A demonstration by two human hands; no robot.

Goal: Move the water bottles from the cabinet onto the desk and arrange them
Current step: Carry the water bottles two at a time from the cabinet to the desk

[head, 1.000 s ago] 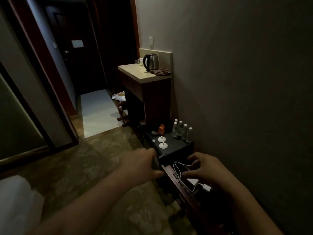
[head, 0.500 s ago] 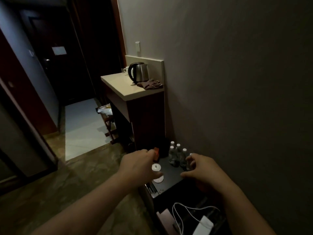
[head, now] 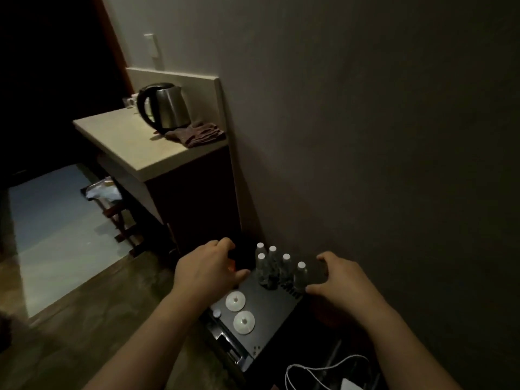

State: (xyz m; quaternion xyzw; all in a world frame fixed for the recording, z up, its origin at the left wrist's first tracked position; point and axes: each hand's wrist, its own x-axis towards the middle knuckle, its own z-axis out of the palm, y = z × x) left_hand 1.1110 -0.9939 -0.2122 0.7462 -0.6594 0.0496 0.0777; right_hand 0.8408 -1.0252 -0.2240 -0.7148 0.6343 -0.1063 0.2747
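Several small clear water bottles (head: 281, 270) with white caps stand in a cluster at the back of a low black cabinet (head: 270, 319) against the wall. My right hand (head: 346, 280) reaches in from the right, thumb and fingers spread on either side of the nearest bottle (head: 300, 275); no firm grip shows. My left hand (head: 208, 268) hovers just left of the cluster with loosely curved fingers and holds nothing. It partly hides a small orange object (head: 231, 266).
Two white discs (head: 235, 301) and a small cap lie on the cabinet's front. A beige-topped counter (head: 132, 147) behind carries a steel kettle (head: 163, 108) and a folded brown cloth (head: 197, 133). A white cable and charger (head: 323, 370) lie at bottom right. The wall runs along the right.
Both hands have moved forward from the cable area to the bottles, and the view has come closer to the cabinet. My right hand now brackets the nearest bottle.
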